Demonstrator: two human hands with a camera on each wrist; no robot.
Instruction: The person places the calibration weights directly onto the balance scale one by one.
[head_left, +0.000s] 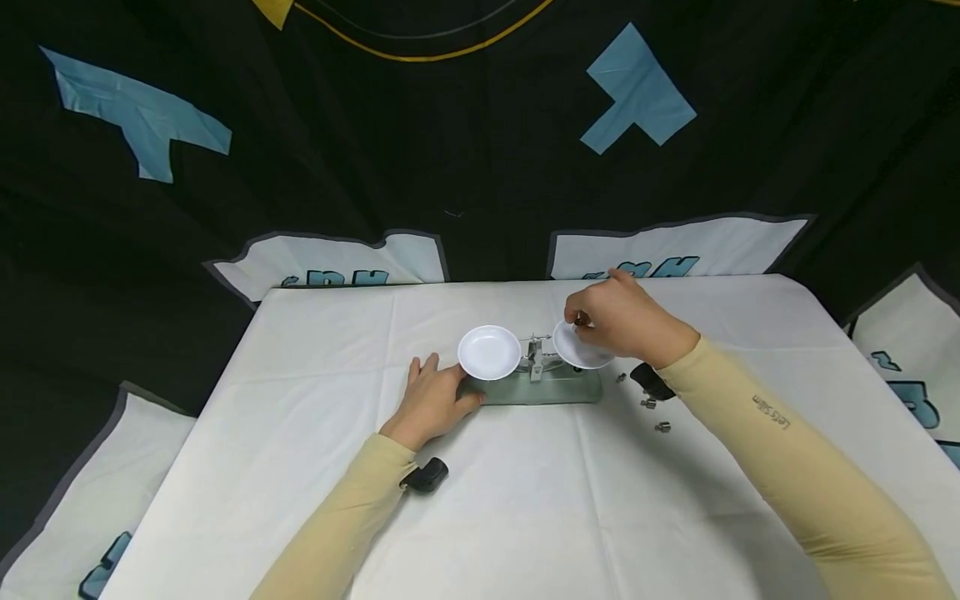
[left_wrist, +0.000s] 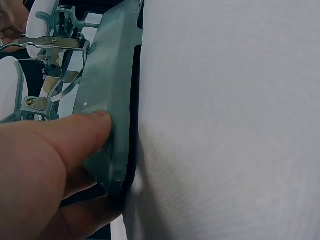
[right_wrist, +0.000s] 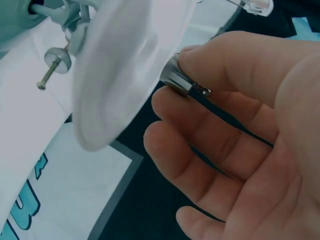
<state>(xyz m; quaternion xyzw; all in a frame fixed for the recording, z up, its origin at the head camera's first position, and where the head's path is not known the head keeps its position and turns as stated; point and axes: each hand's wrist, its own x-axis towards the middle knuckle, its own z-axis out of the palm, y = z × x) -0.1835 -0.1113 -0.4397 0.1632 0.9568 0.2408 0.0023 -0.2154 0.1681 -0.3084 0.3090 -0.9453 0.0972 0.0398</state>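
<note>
A pan balance with a grey-green base [head_left: 540, 390] stands on the white-covered table, its two white pans side by side. My left hand [head_left: 431, 404] grips the base's left end. In the left wrist view its thumb [left_wrist: 92, 127] lies on the base's sloping face, with fingers around the end. Over the right pan [head_left: 576, 354], my right hand [head_left: 626, 317] pinches a small shiny metal weight [right_wrist: 176, 77] between thumb and fingers. The right wrist view shows the weight's flat end right at the pan's surface, its little knob toward the palm. The left pan [head_left: 489, 353] holds nothing.
Three small metal weights lie on the table to the right of the balance, the nearest [head_left: 663, 427] below the right forearm. A black camera [head_left: 426, 475] sits at the left wrist. Behind the table [head_left: 315, 500] hangs a black cloth with blue shapes.
</note>
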